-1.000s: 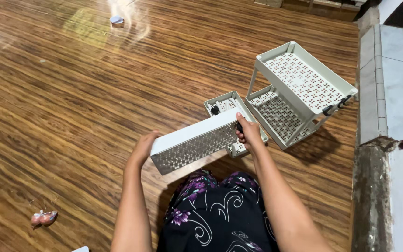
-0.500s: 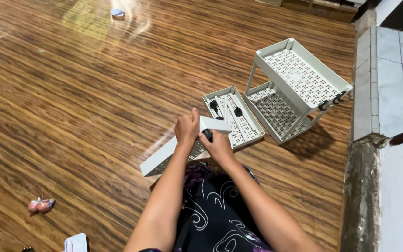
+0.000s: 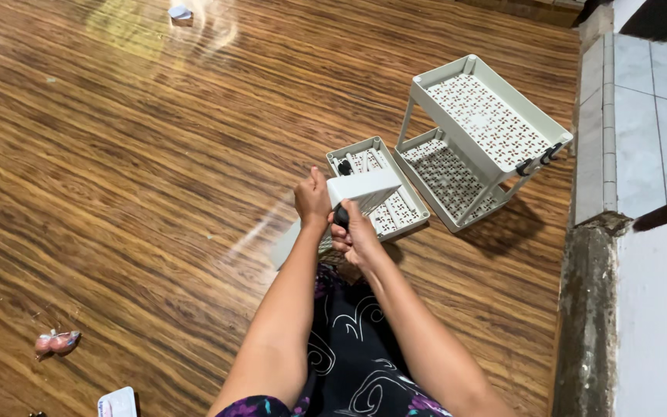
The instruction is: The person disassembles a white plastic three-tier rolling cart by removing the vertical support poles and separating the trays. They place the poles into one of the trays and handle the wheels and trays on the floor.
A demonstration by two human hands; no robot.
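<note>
My left hand grips the upper edge of a white perforated tray that stands tilted on its end over the wood floor. My right hand presses a small black caster wheel against the tray's corner. Just behind lies a second flat tray with loose white rods and black parts in it. A two-tier white rack of the same trays stands tilted at the right.
Wood-pattern floor stretches left. A pink wrapped item lies at lower left, a white card at the bottom edge, a paper scrap far back. A tiled step and concrete ledge run along the right.
The tray was swung from lying across both hands to standing on end. My left hand moved from its far end to the near corner beside my right hand and the black wheel.
</note>
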